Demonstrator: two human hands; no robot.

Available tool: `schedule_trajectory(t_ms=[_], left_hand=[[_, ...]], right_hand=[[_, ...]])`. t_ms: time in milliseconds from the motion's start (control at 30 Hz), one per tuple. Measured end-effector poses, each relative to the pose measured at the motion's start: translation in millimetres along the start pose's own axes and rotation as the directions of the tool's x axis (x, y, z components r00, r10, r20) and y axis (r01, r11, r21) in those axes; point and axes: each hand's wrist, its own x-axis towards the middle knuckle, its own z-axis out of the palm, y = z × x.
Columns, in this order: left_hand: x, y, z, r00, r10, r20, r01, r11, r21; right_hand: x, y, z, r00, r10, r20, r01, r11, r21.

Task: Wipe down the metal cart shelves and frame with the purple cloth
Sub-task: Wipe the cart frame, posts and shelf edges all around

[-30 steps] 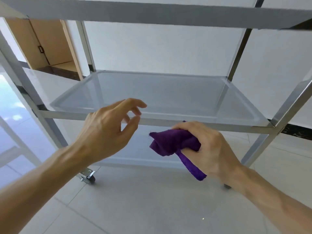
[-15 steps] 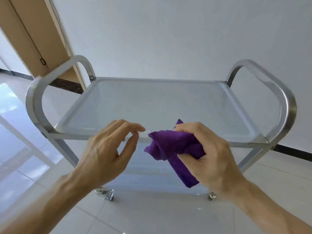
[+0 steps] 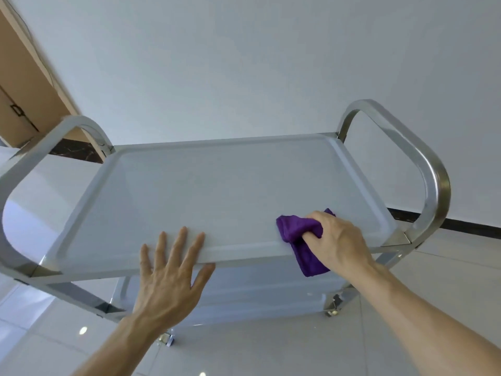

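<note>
The right hand (image 3: 339, 240) grips the purple cloth (image 3: 298, 234) near the top shelf's (image 3: 217, 191) front right corner, the left hand (image 3: 170, 270) lies flat, and a hard push could roll the cart (image 3: 431, 180).

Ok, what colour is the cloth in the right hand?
Solid purple, no pattern. The cloth shows best in the head view, gripped by the right hand on the top shelf.

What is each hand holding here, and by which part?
The right hand grips the bunched purple cloth around its middle, one end hanging over the top shelf edge. The left hand holds nothing; it rests flat on the shelf's front edge.
</note>
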Motion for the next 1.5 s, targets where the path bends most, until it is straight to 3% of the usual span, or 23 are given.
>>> schedule_trajectory(t_ms=[400,633,1500], left_hand=[[39,62,13,0.995,0.097,-0.039,-0.097,0.995,-0.009],[85,86,5,0.983,0.181,-0.042,-0.180,0.984,0.013],[279,175,0,0.954,0.298,-0.014,-0.298,0.954,0.020]], right_hand=[[8,51,-37,0.982,0.169,-0.081,-0.176,0.980,-0.091],[23,70,-42,0.964,0.242,-0.108,-0.249,0.967,-0.053],[177,167,-59,0.937,0.195,-0.290,-0.214,0.976,-0.034]])
